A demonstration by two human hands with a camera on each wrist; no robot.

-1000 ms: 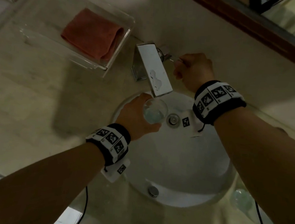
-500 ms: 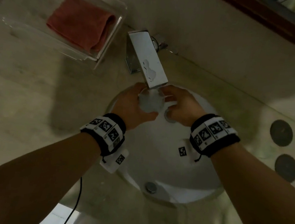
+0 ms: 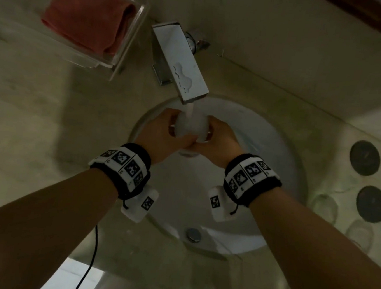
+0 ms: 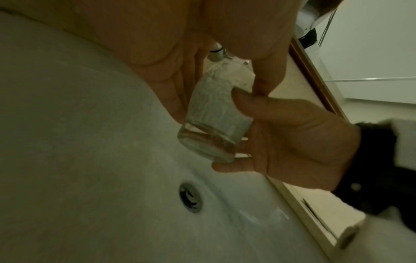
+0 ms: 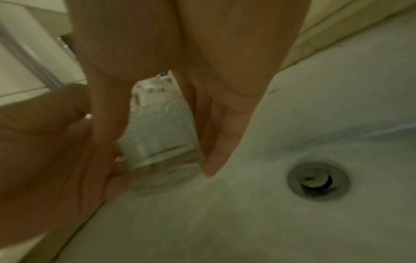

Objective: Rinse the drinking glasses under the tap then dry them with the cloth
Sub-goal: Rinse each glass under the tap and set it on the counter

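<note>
A clear drinking glass (image 3: pixel 191 127) (image 4: pixel 213 117) (image 5: pixel 161 135) is held upright over the white basin (image 3: pixel 280 174), right under the spout of the chrome tap (image 3: pixel 180 61). Water runs into it and it is full of frothy water. My left hand (image 3: pixel 163 135) grips its left side and my right hand (image 3: pixel 219 142) grips its right side, fingers curled round the wall. A folded red cloth (image 3: pixel 90 15) lies in a clear tray (image 3: pixel 126 55) at the back left of the counter.
Two more clear glasses (image 3: pixel 323 207) (image 3: pixel 360 233) stand on the counter right of the basin, beside several dark round coasters (image 3: pixel 364 158). The drain (image 4: pixel 190 198) (image 5: pixel 317 179) lies below the held glass. An overflow cap (image 3: pixel 193 234) sits at the basin's near side.
My right hand left the tap handle and came down to grip the glass beside my left hand. Water now runs from the spout into the glass.
</note>
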